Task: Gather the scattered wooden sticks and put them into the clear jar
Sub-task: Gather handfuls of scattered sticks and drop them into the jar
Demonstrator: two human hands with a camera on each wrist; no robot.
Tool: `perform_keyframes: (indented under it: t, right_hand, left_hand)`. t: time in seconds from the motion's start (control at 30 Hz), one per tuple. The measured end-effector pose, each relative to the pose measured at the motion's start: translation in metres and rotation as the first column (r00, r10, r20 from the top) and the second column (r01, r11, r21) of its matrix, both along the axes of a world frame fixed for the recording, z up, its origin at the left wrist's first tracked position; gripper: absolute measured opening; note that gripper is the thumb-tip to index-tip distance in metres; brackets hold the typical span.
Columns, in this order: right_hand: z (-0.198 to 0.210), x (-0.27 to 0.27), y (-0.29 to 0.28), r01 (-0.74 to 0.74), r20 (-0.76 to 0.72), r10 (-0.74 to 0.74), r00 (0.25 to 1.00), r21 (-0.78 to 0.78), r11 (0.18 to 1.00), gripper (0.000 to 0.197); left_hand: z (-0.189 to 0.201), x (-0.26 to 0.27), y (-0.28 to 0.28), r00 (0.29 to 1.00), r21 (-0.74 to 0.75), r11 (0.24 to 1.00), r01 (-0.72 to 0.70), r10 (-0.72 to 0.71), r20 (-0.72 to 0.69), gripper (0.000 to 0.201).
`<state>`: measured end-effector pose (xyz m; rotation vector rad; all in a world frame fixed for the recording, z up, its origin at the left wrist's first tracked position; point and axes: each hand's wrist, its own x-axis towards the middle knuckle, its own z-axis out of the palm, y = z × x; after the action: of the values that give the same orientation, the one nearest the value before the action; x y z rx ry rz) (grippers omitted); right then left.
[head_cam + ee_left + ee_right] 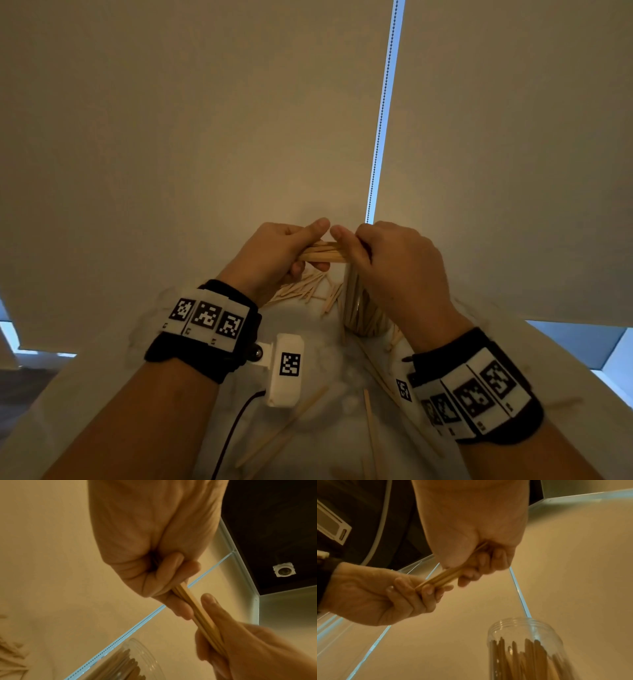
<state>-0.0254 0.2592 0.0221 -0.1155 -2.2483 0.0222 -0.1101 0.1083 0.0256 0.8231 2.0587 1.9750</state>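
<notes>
From the head view, my left hand (pixel 274 253) and my right hand (pixel 394 270) each curl around one end of a bundle of sticks (pixel 322 253), held level above the clear jar (pixel 363 308). The jar stands on the white table (pixel 102 377), already holding many sticks, with loose sticks (pixel 301 287) lying just behind it and more nearer me. As I see it, tipping the bundle without squaring its ends could catch a stick on the rim.

In the left wrist view my fingers (pixel 176 574) wrap the bundle and the other hand's thumb lies along it. If I let go too soon, I judge the sticks could fan out and drop.

In the right wrist view the jar's mouth (pixel 523 623) sits below and off to one side of my grip. It looks crowded, so a careless push might topple it.
</notes>
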Motion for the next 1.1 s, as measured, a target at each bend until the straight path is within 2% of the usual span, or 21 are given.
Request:
perform_keyframes:
  t: [0.13, 0.2, 0.27, 0.37, 0.47, 0.57, 0.63, 0.7, 0.77, 0.83, 0.97, 1.1]
  right_hand:
    - [0.002, 0.003, 0.001, 0.163, -0.006, -0.164, 0.987, -0.017, 0.986, 0.075]
    - [0.002, 0.003, 0.002, 0.187, 0.008, -0.187, 0.982, -0.061, 0.98, 0.076]
    - [0.001, 0.002, 0.002, 0.202, 0.022, -0.201, 0.979, -0.109, 0.973, 0.075]
    - [0.002, 0.002, 0.005, 0.183, 0.04, -0.179, 0.983, -0.156, 0.971, 0.069]
    - [0.003, 0.002, 0.011, 0.042, 0.05, -0.031, 0.998, -0.251, 0.967, 0.064]
    - [0.003, 0.001, 0.011, -0.179, 0.001, 0.196, 0.981, -0.409, 0.895, 0.057]
    - [0.004, 0.001, 0.01, -0.258, -0.062, 0.254, 0.965, -0.382, 0.887, 0.053]
    - [0.005, 0.001, 0.009, -0.215, -0.066, 0.205, 0.977, -0.248, 0.945, 0.052]
    - [0.004, 0.001, 0.007, -0.098, -0.045, 0.093, 0.995, -0.122, 0.988, 0.055]
    - [0.001, 0.001, 0.005, 0.002, -0.032, -0.005, 0.999, -0.095, 0.995, 0.062]
    - [0.0, 0.003, 0.006, 0.115, 0.013, -0.114, 0.993, -0.155, 0.981, 0.07]
    - [0.0, 0.003, -0.002, 0.067, -0.082, -0.075, 0.994, -0.096, 0.993, 0.059]
  left_hand:
    - [0.002, 0.007, 0.012, 0.994, 0.011, 0.997, -0.083, 0.083, -0.073, 0.051]
    - [0.001, 0.008, 0.015, 0.981, 0.002, 0.992, -0.127, 0.126, -0.144, 0.047]
    - [0.0, 0.01, 0.014, 0.974, -0.026, 0.993, -0.114, 0.106, -0.199, 0.044]
    - [0.001, 0.018, 0.013, 0.964, -0.092, 0.994, -0.05, 0.023, -0.266, 0.045]
    - [0.003, 0.022, 0.014, 0.927, -0.129, 0.981, -0.145, 0.089, -0.365, 0.05]
    - [0.002, 0.014, 0.011, 0.932, -0.082, 0.977, -0.195, 0.158, -0.327, 0.051]
    - [0.001, 0.009, 0.009, 0.953, -0.024, 0.982, -0.187, 0.175, -0.245, 0.049]
    - [0.0, 0.006, 0.009, 0.976, 0.046, 0.986, -0.158, 0.163, -0.141, 0.045]
    - [0.0, 0.007, 0.011, 0.993, 0.118, 0.987, -0.105, 0.111, -0.039, 0.039]
    - [0.0, 0.01, 0.015, 0.998, 0.168, 0.983, -0.067, 0.064, 0.023, 0.039]
    - [0.001, 0.015, 0.021, 0.999, 0.17, 0.984, -0.048, 0.046, 0.014, 0.043]
    - [0.0, 0.014, 0.019, 0.989, 0.216, 0.966, -0.142, 0.15, -0.019, 0.038]
